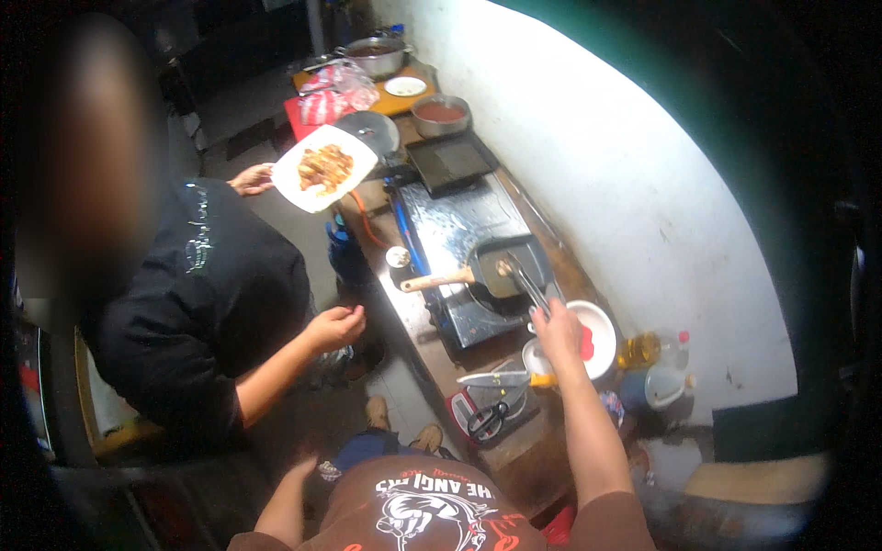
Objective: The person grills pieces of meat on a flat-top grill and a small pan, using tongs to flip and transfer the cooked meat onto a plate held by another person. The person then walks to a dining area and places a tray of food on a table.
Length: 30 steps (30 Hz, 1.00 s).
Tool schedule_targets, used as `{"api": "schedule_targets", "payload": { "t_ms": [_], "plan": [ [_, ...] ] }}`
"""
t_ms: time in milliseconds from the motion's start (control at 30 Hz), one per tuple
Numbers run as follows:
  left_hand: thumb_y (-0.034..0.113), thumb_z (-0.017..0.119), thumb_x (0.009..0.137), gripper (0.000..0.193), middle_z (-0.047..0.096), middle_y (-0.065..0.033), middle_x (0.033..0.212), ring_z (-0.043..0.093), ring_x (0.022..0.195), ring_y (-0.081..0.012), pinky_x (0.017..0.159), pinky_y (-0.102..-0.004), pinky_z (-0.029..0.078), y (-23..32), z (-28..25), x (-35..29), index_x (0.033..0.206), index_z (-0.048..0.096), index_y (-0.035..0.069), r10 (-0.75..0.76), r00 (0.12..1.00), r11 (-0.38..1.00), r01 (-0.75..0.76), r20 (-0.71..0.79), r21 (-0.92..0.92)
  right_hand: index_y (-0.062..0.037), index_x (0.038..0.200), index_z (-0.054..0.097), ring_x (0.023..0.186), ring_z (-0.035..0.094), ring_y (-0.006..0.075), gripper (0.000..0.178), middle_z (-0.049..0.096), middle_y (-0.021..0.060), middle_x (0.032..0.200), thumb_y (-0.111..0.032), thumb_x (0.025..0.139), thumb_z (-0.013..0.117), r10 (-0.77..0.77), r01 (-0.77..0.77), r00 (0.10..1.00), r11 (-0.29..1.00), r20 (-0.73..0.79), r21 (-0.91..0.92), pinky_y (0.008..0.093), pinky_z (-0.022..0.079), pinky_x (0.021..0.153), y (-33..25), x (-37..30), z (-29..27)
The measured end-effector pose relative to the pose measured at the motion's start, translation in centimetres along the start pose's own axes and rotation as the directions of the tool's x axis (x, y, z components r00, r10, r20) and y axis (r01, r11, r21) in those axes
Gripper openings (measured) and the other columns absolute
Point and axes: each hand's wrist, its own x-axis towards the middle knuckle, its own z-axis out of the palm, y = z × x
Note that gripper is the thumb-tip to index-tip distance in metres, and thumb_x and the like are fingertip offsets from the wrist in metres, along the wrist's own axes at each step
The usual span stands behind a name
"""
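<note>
My right hand (558,328) is closed around metal tongs (529,286). The tips of the tongs reach into a square dark frying pan (508,292), where they meet a small pale piece of food (503,268). The pan has a light wooden handle (436,280) pointing left, and it sits on the stove (459,223). Just beside my right wrist is a white bowl (602,321) with something red in it. My left hand (301,466) hangs low by my side; its fingers are blurred, and a small whitish thing shows next to it.
A co-worker at left holds a white square plate (354,140) of food. Knife (496,378), scissors (491,418) and a red-and-white scale (462,413) lie near the front. Bottles (640,350) stand by the wall. Farther back are a dark tray (450,163) and pots (441,117).
</note>
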Motion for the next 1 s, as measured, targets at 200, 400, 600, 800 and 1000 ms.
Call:
{"api": "schedule_targets", "payload": {
  "t_ms": [200,400,600,800,1000],
  "plan": [
    [0.022,0.051,0.093,0.043,0.056,-0.0208,0.132,0.059,0.117,-0.0337,0.096,-0.0441,0.049,-8.4,-0.6,-5.1,0.13,0.058,0.002,-0.438,0.858,0.899,0.421,0.268,0.123,0.0024,0.102,0.068,0.078,0.068,0.0396,0.038,0.068,0.0253,0.082,-0.031,0.086,0.06,0.069,-0.046,0.99,0.983,-0.121,0.18,0.0467,0.051,0.072,-1.7,1.0,-3.5],
    [0.033,0.05,0.096,0.048,0.055,-0.0256,0.134,0.054,0.124,-0.0396,0.104,-0.0448,0.042,-0.1,-5.1,-9.5,0.125,0.06,-0.005,-0.364,0.922,0.928,0.346,0.131,0.139,0.0028,0.101,0.069,0.078,0.07,0.0333,0.039,0.069,0.0235,0.085,-0.032,0.085,0.062,-0.081,0.093,0.995,0.937,-0.05,0.336,0.0409,0.052,0.071,-8.9,3.1,-6.1],
    [0.039,0.049,0.096,0.058,0.046,-0.028,0.142,0.045,0.133,-0.0384,0.108,-0.0434,0.037,-3.7,-4.3,-2.9,0.137,0.048,-0.002,-0.213,0.973,0.977,0.214,0.094,0.007,0.0027,0.101,0.069,0.083,0.069,0.0365,0.042,0.069,0.025,0.085,-0.036,0.084,0.065,-0.213,0.208,0.977,0.935,-0.016,0.289,0.0408,0.052,0.074,-15.1,2.4,-3.8],
    [0.032,0.049,0.095,0.047,0.056,-0.0236,0.131,0.051,0.125,-0.0407,0.105,-0.0449,0.04,-8.1,-3.1,3.1,0.13,0.053,0.0,-0.069,0.997,0.975,0.078,0.046,-0.207,-0.0022,0.085,0.068,0.058,0.058,0.0147,0.031,0.062,0.0046,0.066,-0.033,0.088,0.064,0.126,-0.176,0.984,0.712,0.123,0.68,0.0299,0.044,0.053,-10.7,1.8,-5.6],
    [0.029,0.052,0.094,0.043,0.059,-0.0209,0.126,0.055,0.117,-0.0352,0.097,-0.0446,0.045,-5.8,-3.6,1.2,0.128,0.056,0.001,0.054,0.975,0.994,-0.032,0.217,-0.105,-0.0077,0.087,0.062,0.044,0.034,0.0029,0.022,0.046,-0.0058,0.059,-0.028,0.093,0.058,0.155,-0.384,0.917,0.092,0.368,0.919,0.0208,0.026,0.039,-5.2,-2.3,-6.9]
  ]
}}
